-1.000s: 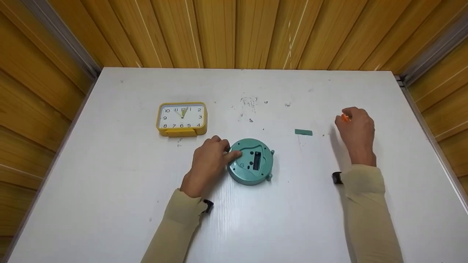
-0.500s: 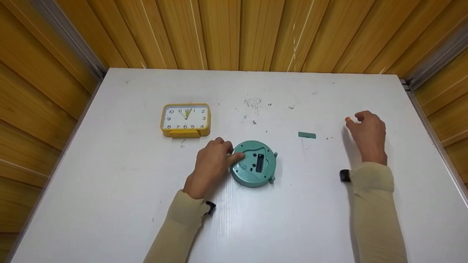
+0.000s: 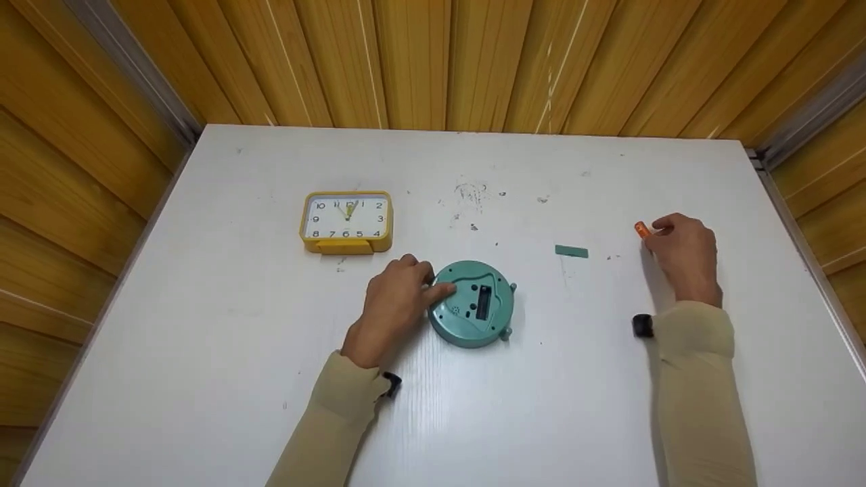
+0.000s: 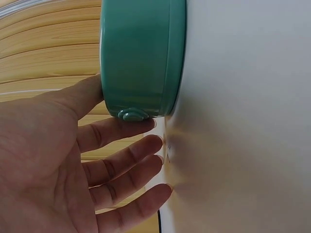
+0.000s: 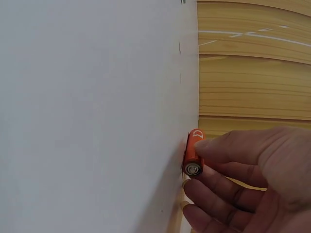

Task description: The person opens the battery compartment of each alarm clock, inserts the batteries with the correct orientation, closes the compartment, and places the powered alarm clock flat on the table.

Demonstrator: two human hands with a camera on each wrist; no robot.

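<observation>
A round green clock (image 3: 471,331) lies face down, its empty battery slot showing. My left hand (image 3: 387,308) grips its left edge, thumb on the back. In the left wrist view the index finger of my left hand (image 4: 53,155) touches the rim of the green clock (image 4: 138,58) by a small knob; the other fingers are spread below. At the right, my right hand (image 3: 687,257) pinches an orange battery (image 3: 642,230). The right wrist view shows the battery (image 5: 193,150) at the table surface, with the thumb of my right hand (image 5: 243,179) on it.
A small green cover (image 3: 572,251) lies between the round clock and my right hand. Behind and left of my left hand stands a yellow rectangular clock (image 3: 347,247), face up. Wood-patterned walls (image 3: 406,64) border the white table (image 3: 203,325).
My right hand has moved slightly right and toward me; more of the orange battery now shows beyond its fingers. My left hand keeps its grip on the green clock. The head view has shifted slightly.
</observation>
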